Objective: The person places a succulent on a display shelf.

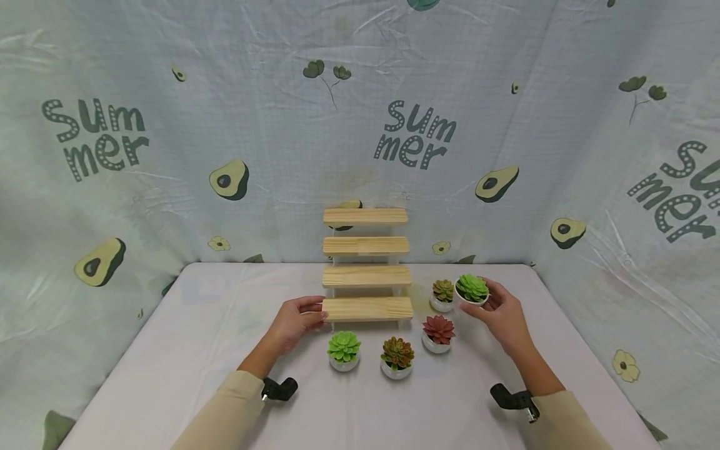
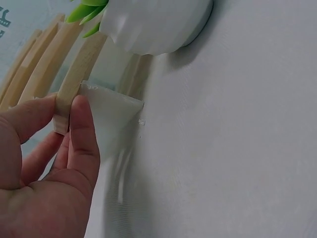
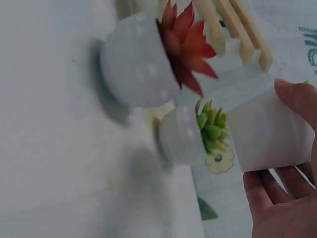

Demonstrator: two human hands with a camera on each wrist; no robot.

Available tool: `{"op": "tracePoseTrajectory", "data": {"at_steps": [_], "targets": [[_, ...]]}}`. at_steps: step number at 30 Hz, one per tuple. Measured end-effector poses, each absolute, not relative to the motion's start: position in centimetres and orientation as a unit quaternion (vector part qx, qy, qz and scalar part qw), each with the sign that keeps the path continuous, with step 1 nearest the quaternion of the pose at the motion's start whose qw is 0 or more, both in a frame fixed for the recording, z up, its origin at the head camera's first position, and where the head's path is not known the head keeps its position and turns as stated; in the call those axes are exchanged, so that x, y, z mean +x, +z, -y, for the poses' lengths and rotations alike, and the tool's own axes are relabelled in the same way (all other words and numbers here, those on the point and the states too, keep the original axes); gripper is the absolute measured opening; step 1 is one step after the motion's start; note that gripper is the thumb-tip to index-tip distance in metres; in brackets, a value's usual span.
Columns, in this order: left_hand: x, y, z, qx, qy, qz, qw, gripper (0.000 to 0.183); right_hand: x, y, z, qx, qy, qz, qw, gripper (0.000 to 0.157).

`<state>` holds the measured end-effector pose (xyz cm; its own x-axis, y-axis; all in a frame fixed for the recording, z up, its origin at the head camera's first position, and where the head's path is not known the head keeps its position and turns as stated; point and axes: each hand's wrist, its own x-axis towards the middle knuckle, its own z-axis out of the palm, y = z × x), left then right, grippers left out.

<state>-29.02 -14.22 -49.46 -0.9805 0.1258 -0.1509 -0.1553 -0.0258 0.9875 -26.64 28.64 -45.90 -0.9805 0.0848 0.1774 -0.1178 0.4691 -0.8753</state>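
Note:
A stepped wooden display shelf (image 1: pixel 367 275) with clear side supports stands at the back centre. My left hand (image 1: pixel 292 322) pinches the left end of its lowest board (image 2: pixel 74 74) between thumb and fingers. At the right, my right hand (image 1: pixel 502 312) grips a potted bright green succulent (image 1: pixel 472 289) by its white pot (image 3: pixel 270 131), held up above the table. Close beside it sits an olive-green potted succulent (image 1: pixel 442 295). A red potted succulent (image 3: pixel 143 59) stands nearer the shelf's right side.
In front of the shelf stand a light green potted succulent (image 1: pixel 344 351) and an orange-brown one (image 1: pixel 396 358). The white table (image 1: pixel 169 375) backs onto a hanging cloth (image 1: pixel 270 125) printed with avocados. Each wrist wears a black camera mount (image 1: pixel 279 389).

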Motion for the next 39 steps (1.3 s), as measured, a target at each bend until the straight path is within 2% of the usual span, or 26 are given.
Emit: {"op": "tracePoseTrajectory", "data": {"at_steps": [8,19,39], "targets": [[-29.0,-49.7,14.3,-0.004,0.715,-0.692,0.094,0.044,-27.5,-43.6,-26.3,0.048,0.517,0.849,0.101,0.084],[-29.1,-49.8,14.1,-0.015,0.717,-0.690,0.092,0.044,-29.1,-41.2,-23.8,0.072,0.545,0.833,0.070,0.086],[-29.8,-49.6,14.7,-0.009,0.719,-0.688,0.101,0.044,-33.2,-37.5,-16.9,0.164,0.605,0.777,0.056,0.072]]}}
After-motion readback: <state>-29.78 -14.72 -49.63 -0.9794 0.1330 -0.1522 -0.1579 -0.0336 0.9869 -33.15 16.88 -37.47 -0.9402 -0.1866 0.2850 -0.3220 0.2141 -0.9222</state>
